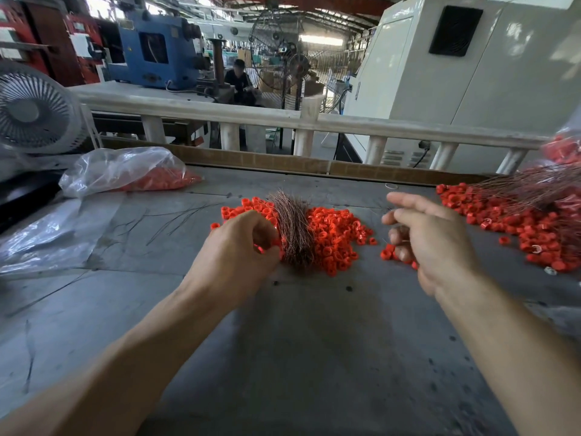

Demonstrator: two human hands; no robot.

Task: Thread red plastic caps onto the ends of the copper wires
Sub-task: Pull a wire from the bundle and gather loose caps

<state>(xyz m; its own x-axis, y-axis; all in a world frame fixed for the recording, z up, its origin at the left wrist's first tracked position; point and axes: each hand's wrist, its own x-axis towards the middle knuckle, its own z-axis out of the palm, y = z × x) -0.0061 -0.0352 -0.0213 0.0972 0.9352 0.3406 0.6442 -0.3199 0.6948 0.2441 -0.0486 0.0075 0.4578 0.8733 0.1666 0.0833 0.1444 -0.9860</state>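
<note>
Left hand (242,243) curls its fingers among the red caps (333,234) against the copper wire bundle (294,229); whether it pinches one is unclear. Right hand (430,234), loosely spread just right of that pile, appears to hold nothing. Judged step: between pieces, so the next move calls for one wire and one cap brought end to bore.

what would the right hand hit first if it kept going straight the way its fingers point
The right hand points up-left, away from the person. Beyond its fingertips lies bare grey tabletop, then the cardboard strip at the far edge. Height above the table is unclear.
</note>
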